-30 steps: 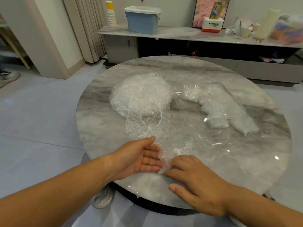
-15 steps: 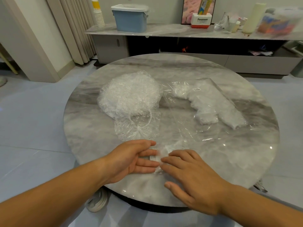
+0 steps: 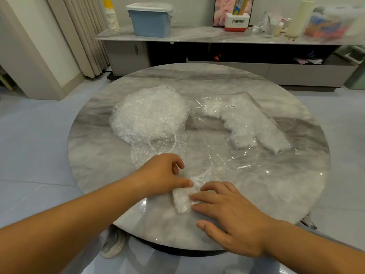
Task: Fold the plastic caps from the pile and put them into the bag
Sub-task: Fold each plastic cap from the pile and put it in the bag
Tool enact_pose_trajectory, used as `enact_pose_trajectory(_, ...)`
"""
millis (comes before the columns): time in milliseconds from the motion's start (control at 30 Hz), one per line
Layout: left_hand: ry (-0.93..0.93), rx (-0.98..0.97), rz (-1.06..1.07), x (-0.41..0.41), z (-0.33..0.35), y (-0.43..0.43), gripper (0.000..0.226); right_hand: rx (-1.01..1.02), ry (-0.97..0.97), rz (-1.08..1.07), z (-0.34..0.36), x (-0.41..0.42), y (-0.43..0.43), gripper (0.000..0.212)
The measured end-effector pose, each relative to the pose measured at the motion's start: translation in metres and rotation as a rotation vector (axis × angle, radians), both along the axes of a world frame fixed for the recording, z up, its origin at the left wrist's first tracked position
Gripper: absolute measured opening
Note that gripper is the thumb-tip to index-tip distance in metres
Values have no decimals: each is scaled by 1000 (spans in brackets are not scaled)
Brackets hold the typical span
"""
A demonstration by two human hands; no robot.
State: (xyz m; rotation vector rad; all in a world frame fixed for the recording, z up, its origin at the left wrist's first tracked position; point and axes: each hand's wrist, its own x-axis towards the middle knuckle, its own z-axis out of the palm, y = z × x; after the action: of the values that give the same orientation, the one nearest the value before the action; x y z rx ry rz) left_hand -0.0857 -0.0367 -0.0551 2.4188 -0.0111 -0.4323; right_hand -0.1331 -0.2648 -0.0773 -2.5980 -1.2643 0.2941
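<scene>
2 hands are working on 1 folded cap (image 3: 182,200), which is lying on the tabletop (image 3: 276,184) nearer to me than the pile (image 3: 150,113). My right grip (image 3: 233,212) is lying open, its straight fingers (image 3: 199,197) pressing the strip flat. My left grip (image 3: 164,175) is pinning the strip's end nearest the pile with the thumb while the other fingers are curling in; I cannot tell whether it is pinching any plastic.

To do this fold well, I am judging that I should be squeezing the air out toward the loose end, lining up the creases and holding the bundle down so the springy film is not popping open before it goes in.

The bag (image 3: 246,123) is lying just to the right of the pile, its mouth seemingly turned toward me, with folded caps already inside. A small white label (image 3: 231,106) on it is too small to read. Well beyond the pile, a red-and-white box (image 3: 236,22) is showing the word "Panasonic".
</scene>
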Motion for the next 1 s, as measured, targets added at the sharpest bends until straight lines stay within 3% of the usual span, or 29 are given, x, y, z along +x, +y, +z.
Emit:
enact_pose_trajectory(133,84,139,-101,11,4,-11,41,10,3,34,1,5,-2,48)
enact_pose_trajectory(233,115,140,-131,12,2,-13,29,57,6,38,0,5,-5,44)
enact_pose_trajectory(400,230,-212,26,2,-3,0,16,362,93,-134,11,10,-9,35)
enact_pose_trajectory(633,378,-768,299,-18,3,10,13,665,554,-552,36,21,11,22)
enact_pose_trajectory(733,411,-872,316,-24,4,13,13,805,694,-642,43,29,21,24)
enact_pose_trajectory(833,457,-922,302,-29,4,15,21,920,938,-699,43,34,24,49)
enact_pose_trajectory(900,477,-923,290,-32,3,15,27,933,1052,-712,42,35,27,56)
enact_pose_trajectory(1000,505,-890,295,-35,0,13,31,923,1011,-700,39,34,30,52)
